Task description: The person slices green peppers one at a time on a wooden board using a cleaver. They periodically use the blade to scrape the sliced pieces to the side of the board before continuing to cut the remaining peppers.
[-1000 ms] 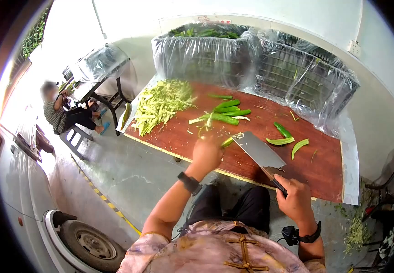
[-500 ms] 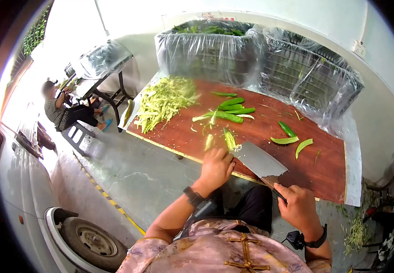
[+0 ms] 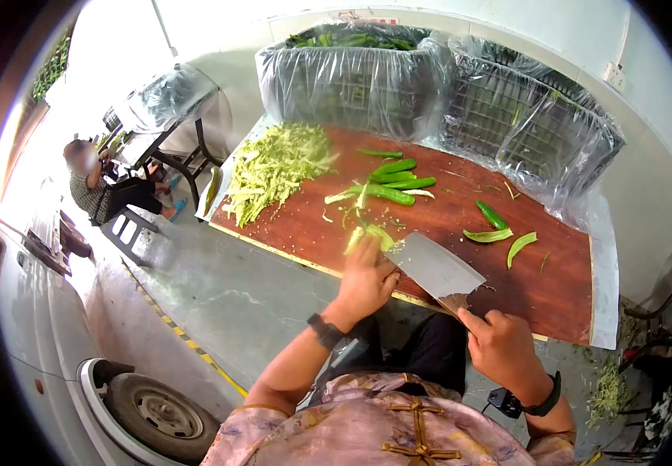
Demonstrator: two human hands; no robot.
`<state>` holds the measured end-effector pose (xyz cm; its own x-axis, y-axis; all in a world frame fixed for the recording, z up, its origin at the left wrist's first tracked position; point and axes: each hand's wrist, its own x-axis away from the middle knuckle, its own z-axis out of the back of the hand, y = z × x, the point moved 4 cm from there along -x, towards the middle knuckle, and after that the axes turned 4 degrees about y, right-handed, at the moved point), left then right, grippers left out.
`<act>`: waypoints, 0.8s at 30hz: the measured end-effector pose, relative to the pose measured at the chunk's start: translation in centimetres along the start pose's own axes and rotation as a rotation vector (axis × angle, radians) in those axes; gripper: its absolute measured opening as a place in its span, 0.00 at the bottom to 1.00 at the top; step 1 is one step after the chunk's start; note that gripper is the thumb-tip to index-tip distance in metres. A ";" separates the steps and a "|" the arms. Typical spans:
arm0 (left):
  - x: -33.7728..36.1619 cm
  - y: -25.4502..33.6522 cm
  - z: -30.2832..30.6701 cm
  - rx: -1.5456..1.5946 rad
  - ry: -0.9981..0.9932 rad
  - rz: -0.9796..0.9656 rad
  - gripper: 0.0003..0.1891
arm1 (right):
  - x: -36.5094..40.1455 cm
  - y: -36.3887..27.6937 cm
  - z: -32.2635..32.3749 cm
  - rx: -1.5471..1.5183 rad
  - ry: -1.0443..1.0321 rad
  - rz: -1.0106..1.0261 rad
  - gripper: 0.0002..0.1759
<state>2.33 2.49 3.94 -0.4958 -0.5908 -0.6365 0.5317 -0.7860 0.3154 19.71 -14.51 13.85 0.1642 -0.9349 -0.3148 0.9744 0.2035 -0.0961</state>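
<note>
My right hand (image 3: pixel 503 349) is wrapped round the handle of a broad cleaver (image 3: pixel 437 268), whose blade lies low and nearly flat over the front of the brown board. To its left, my left hand (image 3: pixel 367 279) has its fingers bent together over a split green pepper piece (image 3: pixel 381 235); the fingertips partly hide the grip. Several whole long green peppers (image 3: pixel 392 167) lie beyond the hands. Pale green shreds (image 3: pixel 278 171) are heaped at the board's left. Right of the blade are a short green pepper (image 3: pixel 491 215) and two pale-sided pepper pieces (image 3: pixel 521 248).
Two plastic-lined crates (image 3: pixel 351 85) stand along the board's back edge, the left one with green peppers showing on top. A seated person (image 3: pixel 91 182) works at another table on the far left. A van wheel (image 3: pixel 157 412) is at lower left.
My left hand has moved slightly forward onto the split pepper piece, which has swung leftward. The cleaver has shifted a little up and left with my right hand.
</note>
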 end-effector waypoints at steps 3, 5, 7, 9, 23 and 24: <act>0.3 -0.8 -0.7 0.037 -0.010 0.002 0.10 | -0.8 0.1 -0.7 -0.008 0.004 0.011 0.22; 0.5 -1.4 -1.1 0.069 -0.039 0.031 0.12 | -1.3 0.4 -1.5 -0.016 0.019 0.032 0.22; 0.4 -1.6 -1.0 0.089 -0.064 0.058 0.13 | -1.6 0.6 -1.9 -0.029 0.042 0.014 0.22; 0.4 -1.6 -0.7 0.124 -0.085 0.069 0.14 | -0.9 0.5 -1.3 -0.042 0.031 0.012 0.22; -1.4 -3.7 1.5 0.213 -0.109 0.107 0.14 | -1.6 1.4 -4.0 -0.094 0.063 0.003 0.22; -1.8 -4.3 1.9 0.204 -0.045 0.182 0.15 | -1.5 1.4 -4.1 -0.095 0.061 -0.002 0.22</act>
<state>-0.36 6.65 5.08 -0.4372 -0.7293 -0.5262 0.4677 -0.6841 0.5596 20.24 -11.65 10.26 0.1496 -0.9165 -0.3709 0.9552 0.2309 -0.1852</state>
